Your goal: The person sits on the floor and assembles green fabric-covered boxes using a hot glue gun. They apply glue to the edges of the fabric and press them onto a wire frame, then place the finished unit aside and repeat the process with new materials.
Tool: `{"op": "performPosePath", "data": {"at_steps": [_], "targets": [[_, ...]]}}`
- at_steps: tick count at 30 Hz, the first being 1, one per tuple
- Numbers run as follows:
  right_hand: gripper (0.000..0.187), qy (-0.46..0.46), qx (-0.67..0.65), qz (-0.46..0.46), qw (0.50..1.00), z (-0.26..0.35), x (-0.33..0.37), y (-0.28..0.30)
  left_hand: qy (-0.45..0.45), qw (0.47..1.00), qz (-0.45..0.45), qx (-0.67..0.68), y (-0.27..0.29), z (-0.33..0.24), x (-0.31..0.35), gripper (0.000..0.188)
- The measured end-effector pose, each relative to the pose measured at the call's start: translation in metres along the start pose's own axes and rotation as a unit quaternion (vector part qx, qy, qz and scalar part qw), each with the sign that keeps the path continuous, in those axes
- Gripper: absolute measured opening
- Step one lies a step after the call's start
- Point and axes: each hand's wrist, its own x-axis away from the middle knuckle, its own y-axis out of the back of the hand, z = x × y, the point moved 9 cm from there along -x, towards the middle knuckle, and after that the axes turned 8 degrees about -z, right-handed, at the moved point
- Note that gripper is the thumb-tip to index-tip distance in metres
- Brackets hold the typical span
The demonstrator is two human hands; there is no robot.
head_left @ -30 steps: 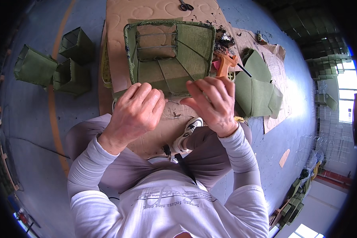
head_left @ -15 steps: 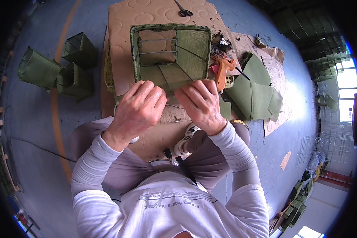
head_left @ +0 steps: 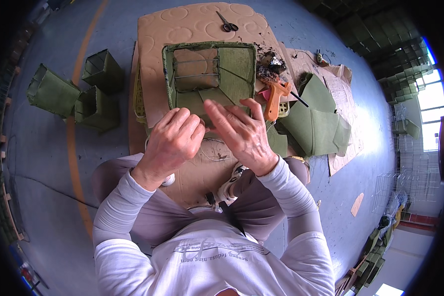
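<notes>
A green fabric-covered box with a wire frame (head_left: 237,61) lies in front of me, its open side up, with two bare wires crossing a gap at its left. My left hand (head_left: 175,140) is closed at its near edge, fingers curled on the green fabric. My right hand (head_left: 244,133) is beside it, with fingers stretched and apart over the near right part of the rim. Its thumb is mostly hidden. Just right of the box rests an orange glue gun (head_left: 277,98) with a black nozzle.
Black-handled scissors (head_left: 228,24) lie on the brown cardboard-topped work surface (head_left: 155,29). Green fabric pieces (head_left: 311,126) are heaped at the right. Three green fabric boxes (head_left: 97,106) stand on the floor at left. A yellow crate (head_left: 140,96) shows beneath the cardboard.
My right hand has opened from a closed grip, its fingers now stretched out. The left hand stays closed at the near edge. The whole view has shifted slightly.
</notes>
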Motion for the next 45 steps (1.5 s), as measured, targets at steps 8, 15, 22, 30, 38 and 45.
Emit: {"op": "performPosePath", "data": {"at_steps": [8, 15, 22, 30, 38, 45], "targets": [[0.036, 0.032, 0.005, -0.027, 0.999, -0.002, -0.002, 0.006, 0.026, 1.0, -0.005, -0.017, 0.004, 0.007, -0.009, 0.015], [0.031, 0.014, -0.02, -0.071, 0.997, -0.011, -0.011, 0.003, 0.024, 0.998, 0.0, -0.051, -0.001, 0.013, -0.022, 0.018], [0.029, 0.026, -0.033, -0.02, 0.999, -0.025, -0.026, -0.001, 0.03, 0.998, -0.009, -0.057, -0.008, 0.023, -0.035, 0.016], [0.026, 0.039, -0.022, -0.093, 0.995, -0.034, -0.032, 0.004, 0.033, 0.998, -0.035, -0.04, -0.008, 0.03, -0.042, 0.017], [0.014, 0.019, -0.009, -0.047, 0.999, -0.051, -0.064, -0.006, 0.087, 0.991, -0.069, -0.069, -0.009, 0.058, -0.057, 0.006], [0.024, 0.049, -0.014, -0.064, 0.997, -0.04, -0.043, 0.004, 0.06, 0.996, -0.052, -0.049, -0.011, 0.037, -0.052, 0.002]]}}
